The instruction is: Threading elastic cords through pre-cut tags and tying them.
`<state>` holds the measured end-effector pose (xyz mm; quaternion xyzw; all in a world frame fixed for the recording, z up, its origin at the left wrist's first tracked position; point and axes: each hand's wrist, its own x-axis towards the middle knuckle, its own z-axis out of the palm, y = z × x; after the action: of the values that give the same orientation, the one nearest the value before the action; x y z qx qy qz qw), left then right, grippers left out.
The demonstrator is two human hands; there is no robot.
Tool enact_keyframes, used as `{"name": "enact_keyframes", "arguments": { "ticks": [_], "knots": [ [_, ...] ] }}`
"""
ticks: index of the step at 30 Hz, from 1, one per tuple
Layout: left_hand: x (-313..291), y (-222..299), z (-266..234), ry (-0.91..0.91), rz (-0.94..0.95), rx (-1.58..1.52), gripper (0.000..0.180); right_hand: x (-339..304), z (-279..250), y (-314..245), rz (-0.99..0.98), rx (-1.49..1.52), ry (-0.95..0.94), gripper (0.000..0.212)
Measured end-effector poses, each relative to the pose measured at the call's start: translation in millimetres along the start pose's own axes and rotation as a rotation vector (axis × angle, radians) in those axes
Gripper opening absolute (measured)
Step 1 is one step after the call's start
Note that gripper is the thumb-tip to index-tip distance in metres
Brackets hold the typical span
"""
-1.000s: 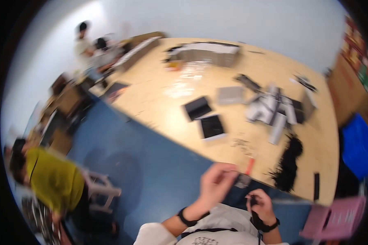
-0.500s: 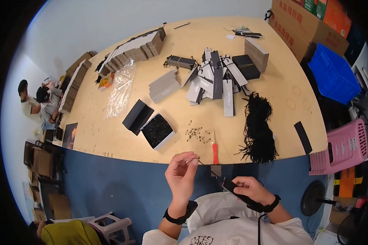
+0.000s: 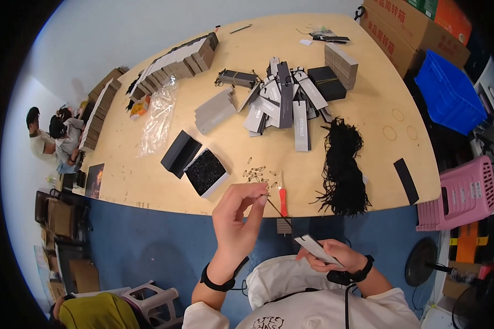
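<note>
Over the table's near edge, my left hand (image 3: 239, 216) pinches the end of a thin black cord (image 3: 278, 210) between thumb and fingertips. The cord runs taut down to a hang tag (image 3: 318, 249) that my right hand (image 3: 341, 255) grips, its pale grey face turned up. Whether more than one tag is in that hand, I cannot tell. Just beyond my left hand lie small pin-like metal loops (image 3: 256, 174) and a red-handled tool (image 3: 282, 203) with a thin tip. A thick bundle of black cords (image 3: 343, 170) rests to the right.
Strung tags (image 3: 285, 96) are heaped mid-table, beside a stack of grey cards (image 3: 215, 111). An open box (image 3: 206, 171) holds small black pieces. Card stacks (image 3: 175, 63), a clear plastic bag (image 3: 159, 120) and a black strip (image 3: 405, 181) lie around. A pink stool (image 3: 458, 192) stands right.
My right hand has turned the tag from its dark side to its pale side. My left hand has risen slightly to the left, still pinching the cord. The view has shifted a little.
</note>
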<state>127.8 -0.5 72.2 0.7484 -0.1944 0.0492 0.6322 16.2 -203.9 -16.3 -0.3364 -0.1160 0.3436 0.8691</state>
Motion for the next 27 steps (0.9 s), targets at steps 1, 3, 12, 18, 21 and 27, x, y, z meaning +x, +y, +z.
{"name": "enact_keyframes", "arguments": {
  "ticks": [1,3,12,18,21,27],
  "knots": [
    [5.8,5.0,2.0,-0.004,0.008,0.015,0.021,-2.1,-0.4,-3.5,0.016,0.052,0.002,0.073],
    [16.5,15.3,6.0,-0.057,0.027,0.023,0.022,-3.6,-2.4,-8.2,0.032,0.105,0.004,0.073],
    [120.8,57.8,32.3,-0.253,0.241,0.238,0.014,3.3,-13.8,-9.5,0.013,-0.039,0.38,0.063],
    [272.8,31.1,58.1,-0.118,0.282,0.609,0.014,-26.7,-6.3,-17.3,-0.081,-0.072,0.616,0.041],
    [314.2,8.0,62.0,0.039,0.299,0.662,0.017,-54.2,2.4,-24.6,-0.152,-0.149,0.675,0.033],
    [315.2,-12.4,49.0,-0.151,0.298,0.871,0.049,-103.8,-22.2,-54.1,-0.406,-1.216,1.571,0.025]
  ]
}}
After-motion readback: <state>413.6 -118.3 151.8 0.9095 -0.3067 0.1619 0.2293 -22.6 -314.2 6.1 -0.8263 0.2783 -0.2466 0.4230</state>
